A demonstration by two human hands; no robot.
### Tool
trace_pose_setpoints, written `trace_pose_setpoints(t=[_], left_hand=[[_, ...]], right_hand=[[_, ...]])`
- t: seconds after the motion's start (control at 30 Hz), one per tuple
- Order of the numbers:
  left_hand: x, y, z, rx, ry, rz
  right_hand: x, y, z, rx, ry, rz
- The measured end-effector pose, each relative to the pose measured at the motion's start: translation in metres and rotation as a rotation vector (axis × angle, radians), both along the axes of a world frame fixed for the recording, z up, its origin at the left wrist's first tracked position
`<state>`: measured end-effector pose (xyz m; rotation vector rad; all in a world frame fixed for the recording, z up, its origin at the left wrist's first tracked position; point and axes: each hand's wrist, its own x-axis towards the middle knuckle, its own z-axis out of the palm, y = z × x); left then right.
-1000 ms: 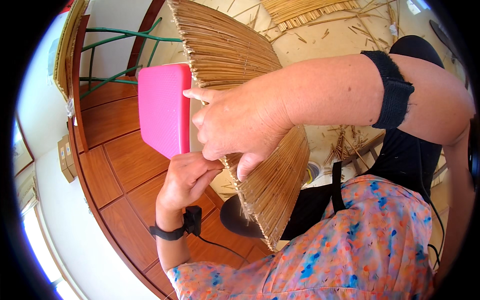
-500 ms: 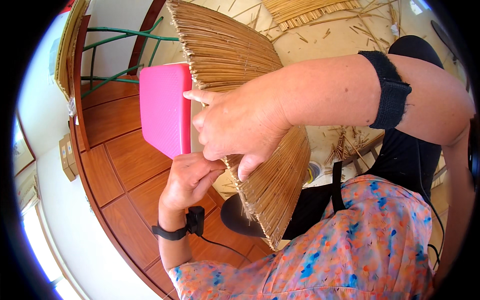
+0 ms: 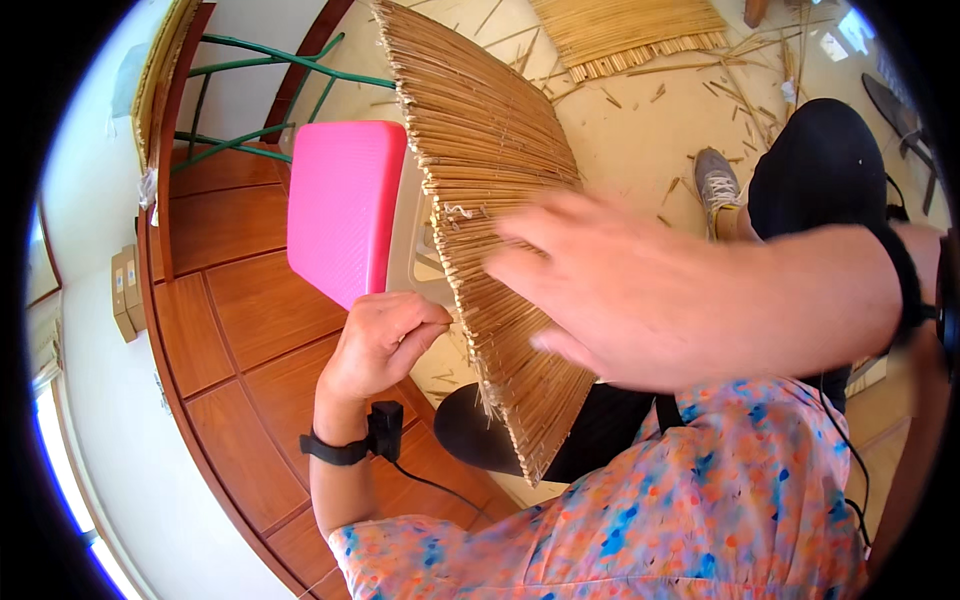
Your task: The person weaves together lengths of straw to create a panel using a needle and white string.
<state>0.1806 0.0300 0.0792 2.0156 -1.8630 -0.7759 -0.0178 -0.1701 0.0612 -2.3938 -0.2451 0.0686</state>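
A bundled mat of thin brown straw stalks (image 3: 490, 130) stands on edge before me, its trimmed stalk ends forming a long left rim. A small white twist of string shows on this rim. My left hand (image 3: 385, 340) is closed in a pinch at the rim; what its fingertips hold is too small to tell. In front of the mat's right face is my right hand (image 3: 600, 280), blurred by motion, its fingers apart and nothing visible in them. Just beyond my left hand is a pink plastic seat (image 3: 345, 210) with a pale frame.
Another straw mat (image 3: 630, 35) lies on the pale floor at the far side, among loose stalks. Green metal legs (image 3: 290, 65) stand at the far left, near brown wood panels (image 3: 265, 320). A dark blade-like tool (image 3: 900, 120) is at the far right.
My right hand has left the mat's rim and moved right, its fingers spreading. The left hand stays pinched near the rim. The view has shifted slightly, and a grey shoe now shows.
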Motion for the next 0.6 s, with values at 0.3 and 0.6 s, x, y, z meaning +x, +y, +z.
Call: trace_pose_setpoints(t=[0.3, 0.6], left_hand=[[-0.005, 0.007, -0.002, -0.018, -0.002, 0.073], [-0.018, 0.006, 0.000, -0.023, -0.020, 0.126]], right_hand=[[-0.068, 0.070, -0.047, 0.438, 0.039, -0.268], [-0.038, 0.114, -0.085, 0.642, -0.198, -0.421]])
